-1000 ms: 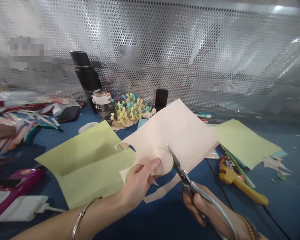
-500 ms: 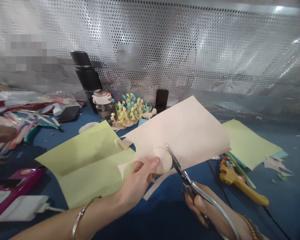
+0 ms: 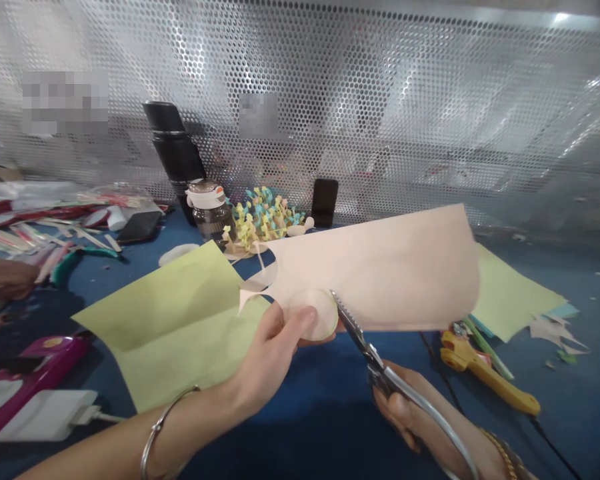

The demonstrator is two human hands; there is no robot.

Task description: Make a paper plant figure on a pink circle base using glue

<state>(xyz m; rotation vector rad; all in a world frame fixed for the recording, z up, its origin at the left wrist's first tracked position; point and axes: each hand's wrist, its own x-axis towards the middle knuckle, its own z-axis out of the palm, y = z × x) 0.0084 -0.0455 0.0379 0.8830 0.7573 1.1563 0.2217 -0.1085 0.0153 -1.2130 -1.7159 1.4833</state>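
My left hand [image 3: 275, 343] pinches a pale pink sheet of paper [image 3: 390, 267] together with a small round paper disc [image 3: 320, 317] lying on it, thumb on top. The disc has a thin green edge. Cut-outs and thin pointed strips mark the sheet's left end. In my right hand [image 3: 405, 403] is a pair of metal scissors [image 3: 365, 347], its toothed blades at the disc's right edge. Below the sheet's left end lies a creased yellow-green sheet [image 3: 180, 327] on the blue table.
Behind are a black flask [image 3: 175, 153], a lidded jar [image 3: 210, 210], small yellow and blue paper shapes [image 3: 263, 217] and a phone [image 3: 325, 202]. A yellow glue gun [image 3: 490, 377] lies right. At left are a purple device [image 3: 35, 373], a white adapter [image 3: 50, 415] and another person's hand [image 3: 5, 280].
The pink sheet has turned clockwise in my left hand, its right end now farther right. The loose strip below it is out of sight. The scissors have barely moved.
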